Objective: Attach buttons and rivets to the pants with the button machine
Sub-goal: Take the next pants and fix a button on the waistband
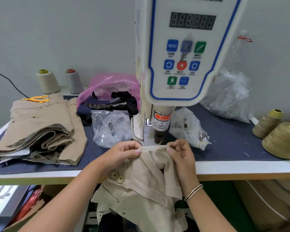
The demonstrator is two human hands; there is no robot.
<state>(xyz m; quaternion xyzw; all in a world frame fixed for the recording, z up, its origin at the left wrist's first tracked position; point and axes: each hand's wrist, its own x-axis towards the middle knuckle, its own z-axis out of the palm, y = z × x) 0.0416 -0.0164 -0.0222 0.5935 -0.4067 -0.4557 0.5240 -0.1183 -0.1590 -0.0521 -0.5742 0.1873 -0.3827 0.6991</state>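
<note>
Beige pants [146,178] hang over the table's front edge, with their top fold stretched under the head of the white button machine [182,52]. My left hand [122,154] pinches the fold on the left, and my right hand [179,153] pinches it on the right. A red laser dot [157,148] sits on the fabric between my hands, just below the machine's dark punch [158,137]. Two brass buttons [117,176] are fixed on the pants lower left of the fold.
A stack of beige pants [38,129] lies at the left. Clear bags of metal parts [110,128] [189,128] flank the machine. A pink bag with dark scraps [110,91] sits behind. Thread cones stand at the back left [48,81] and right edge [281,139].
</note>
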